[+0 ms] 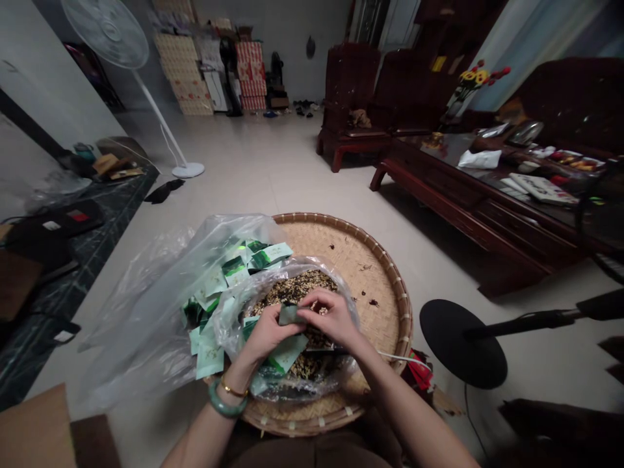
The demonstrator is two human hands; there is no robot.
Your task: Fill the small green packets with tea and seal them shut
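Between both hands is a small green sachet [288, 314], held above an open clear plastic bag [227, 318] of mixed dark and pale grains [305, 284]. My left hand [266, 335] grips the sachet's left side, and my right hand [334, 316] pinches its right end. Another light-green sachet [288, 353] lies on the grains just under my hands. To the left, several green sachets [210, 348] spill from a large clear plastic bag [160, 312]. Everything rests on a round woven bamboo tray [385, 273]. Whether the held sachet's top is torn cannot be made out.
A black round stand base [463, 343] is on the floor right of the tray. Farther right stands a dark wooden table [468, 208] with items on top. A white fan [188, 169] stands back left. Cardboard [39, 429] is at the lower left.
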